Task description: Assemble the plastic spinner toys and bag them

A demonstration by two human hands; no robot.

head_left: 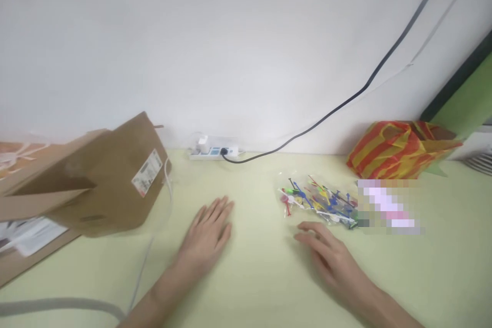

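Note:
My left hand [207, 236] lies palm down on the pale green table [261, 266], fingers stretched out and holding nothing. To the right, my right hand [326, 253] hovers or rests low over the table with its fingers loosely bent and apart; nothing shows in its grasp. Just beyond the right fingertips is a clear plastic bag [317, 200] of small arrow-shaped plastic pieces in blue, red, yellow, green, white and black. A gap of table separates the right hand from the bag. Whether the right fingertips touch the tabletop I cannot tell.
An open cardboard box [115, 184] with a label stands at left. A power strip [213, 152] sits against the wall, its black cable [307, 130] rising rightward. A white cord [148, 251] runs beside my left arm. A red-yellow striped bag [400, 151] stands at back right, near a blurred patch.

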